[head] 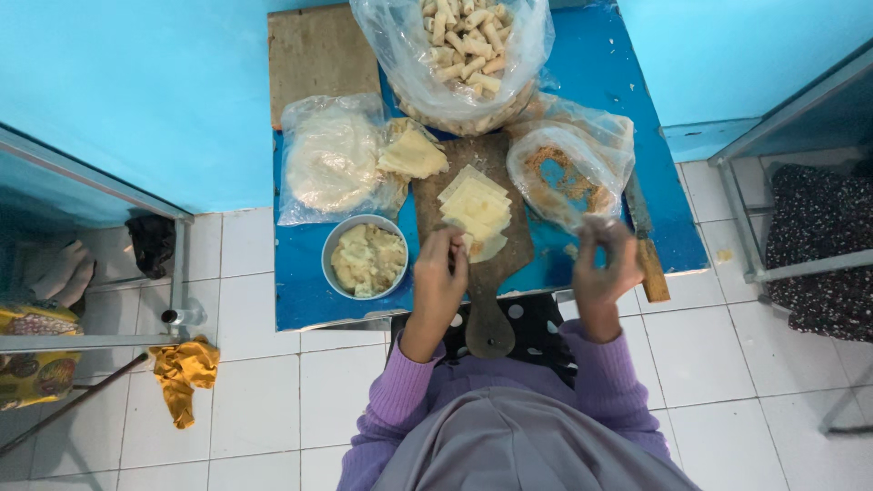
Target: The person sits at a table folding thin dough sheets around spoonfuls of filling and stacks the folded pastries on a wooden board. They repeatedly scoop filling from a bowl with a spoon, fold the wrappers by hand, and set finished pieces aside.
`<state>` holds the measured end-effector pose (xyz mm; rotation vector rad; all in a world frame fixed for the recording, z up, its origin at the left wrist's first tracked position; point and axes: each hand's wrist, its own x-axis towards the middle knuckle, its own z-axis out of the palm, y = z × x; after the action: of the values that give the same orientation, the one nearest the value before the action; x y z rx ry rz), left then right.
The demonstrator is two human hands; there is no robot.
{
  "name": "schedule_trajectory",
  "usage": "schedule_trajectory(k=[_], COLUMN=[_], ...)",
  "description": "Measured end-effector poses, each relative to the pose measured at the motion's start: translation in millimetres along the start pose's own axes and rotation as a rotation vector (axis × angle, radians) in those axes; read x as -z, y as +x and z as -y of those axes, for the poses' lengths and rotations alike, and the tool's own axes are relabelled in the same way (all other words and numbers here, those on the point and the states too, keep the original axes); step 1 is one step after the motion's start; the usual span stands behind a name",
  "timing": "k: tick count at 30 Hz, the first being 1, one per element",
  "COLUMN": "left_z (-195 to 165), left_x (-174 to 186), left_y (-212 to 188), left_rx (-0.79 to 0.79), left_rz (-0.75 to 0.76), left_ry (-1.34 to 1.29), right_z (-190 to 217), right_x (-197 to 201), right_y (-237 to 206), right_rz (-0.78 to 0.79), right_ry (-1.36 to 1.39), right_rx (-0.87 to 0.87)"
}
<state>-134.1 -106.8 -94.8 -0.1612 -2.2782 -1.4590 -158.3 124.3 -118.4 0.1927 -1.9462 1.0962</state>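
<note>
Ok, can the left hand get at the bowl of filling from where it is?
Probably yes. The left hand hovers over the wooden board, and the bowl of filling sits right beside it, uncovered, with nothing visible between them.

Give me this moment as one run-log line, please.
left hand: on wrapper stack, wooden board | right hand: raised beside crumb bag | filling bowl: left of board

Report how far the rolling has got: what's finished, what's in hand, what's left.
Done: a clear bag full of finished rolls. In hand: the left hand works a wrapper on the wooden board; the right hand is raised, blurred. Left: stacked wrappers, filling in the bowl, crumbs bag.
</note>
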Motion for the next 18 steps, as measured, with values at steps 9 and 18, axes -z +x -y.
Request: schedule_trajectory(k=[9, 18], left_z=[-2, -4], left_x=[2, 4], left_y=[1, 0], left_rx=[-0.056, -0.159], left_rz=[0.047, 0.052], left_ry=[0.044, 0.127], right_z=[33, 51], right_x=[-25, -50], right_y=[-7, -15], right_rz=[0.34, 0.434], right_ry=[-0.171, -0.144], right_rx=[0.126, -0.068])
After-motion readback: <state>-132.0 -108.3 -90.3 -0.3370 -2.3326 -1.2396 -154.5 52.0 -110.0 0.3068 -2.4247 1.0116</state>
